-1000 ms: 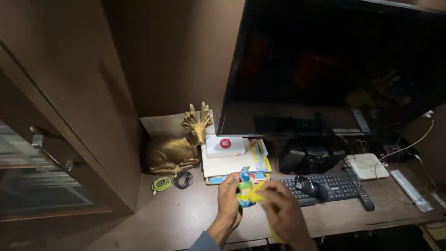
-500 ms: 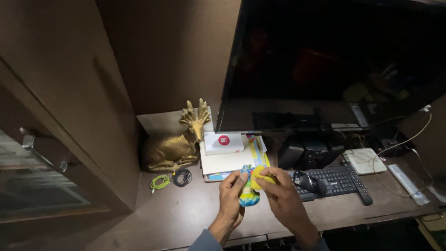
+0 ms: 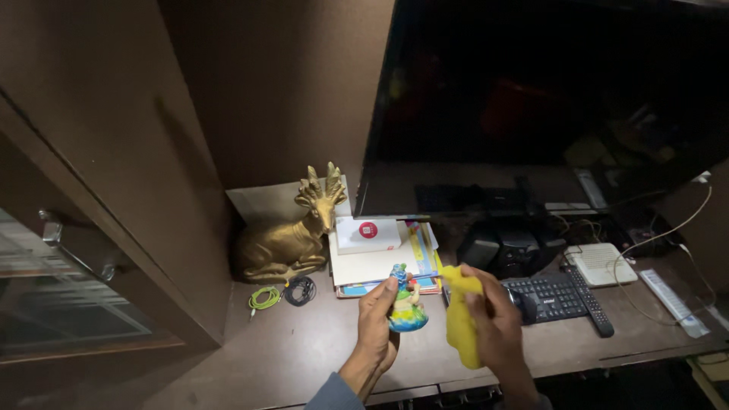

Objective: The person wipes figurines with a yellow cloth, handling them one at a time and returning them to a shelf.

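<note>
fingers gripping a figurine and a yellow cloth over a cluttered desk

fingers [image 3: 388, 290] of the left hand [image 3: 377, 323] are curling around a small colourful figurine [image 3: 406, 302], holding it upright above the near part of the brown desk [image 3: 296, 342]. the figurine is showing a blue top, a green and yellow middle and a blue base, with its left side partly hiding behind the thumb. the right hand [image 3: 492, 323] is closing on a yellow cloth [image 3: 461, 319], which is hanging down in a bunch just right of the figurine, apart from it by a small gap.

beyond the hands, a stack of books and papers [image 3: 383, 262] is lying flat with a white box [image 3: 368, 234] resting on top. to the far left of the stack a golden deer statue [image 3: 292, 241] is sitting against the wooden wall, and a coiled green cable [image 3: 264, 298] and a coiled black cable [image 3: 301, 290] are lying just in front of it. to the right, a black keyboard [image 3: 553, 296] is lying beside a black remote [image 3: 586, 300], with a white router [image 3: 600, 264] farther back. a large dark screen [image 3: 547, 99] is standing over the far side of the desk. on the far left a cabinet door [image 3: 68, 281] with a metal handle is standing open.
</note>
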